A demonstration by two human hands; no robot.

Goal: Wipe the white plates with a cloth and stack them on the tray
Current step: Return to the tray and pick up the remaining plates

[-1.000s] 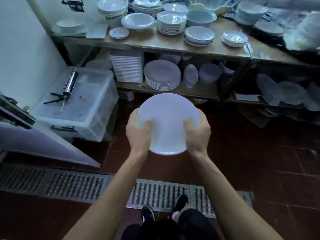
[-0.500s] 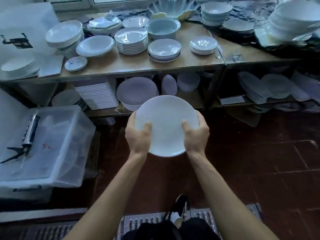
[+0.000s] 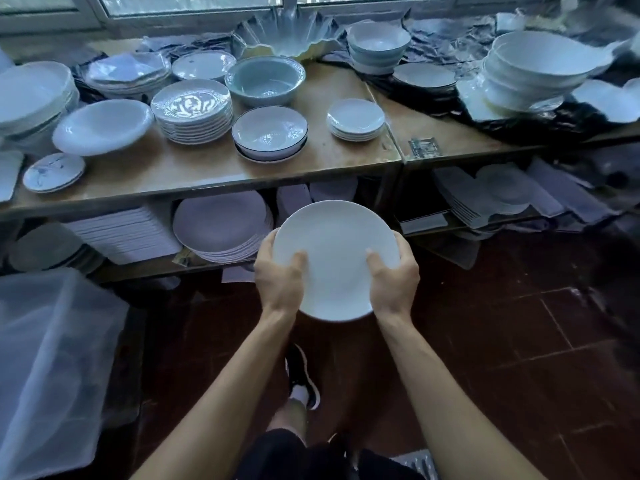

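Both thumbs lie flat on the face of the plate (image 3: 336, 258), and the fingers of each hand curl round its rim and out of sight behind it, so the plate is clamped between the two hands. The left hand (image 3: 278, 277) holds the left edge and the right hand (image 3: 393, 275) the right edge, at about the same height, neither nearer than the other. The plate is round, so it has no long axis; its face tilts up toward the camera, its far rim higher than the near one. It is held in the air over the dark tiled floor (image 3: 519, 341), in front of the lower shelf (image 3: 221, 226) with its stack of plates, and below the front edge of the surface (image 3: 207, 168) crowded with bowls and plate stacks.

No cloth and no tray can be seen here, so the plate is probably being carried, and I cannot tell whether it has been wiped. The coming move turns on where the tray lies, and that is out of view. With both hands taken up by the rim, one would have to let go before it could take a cloth.
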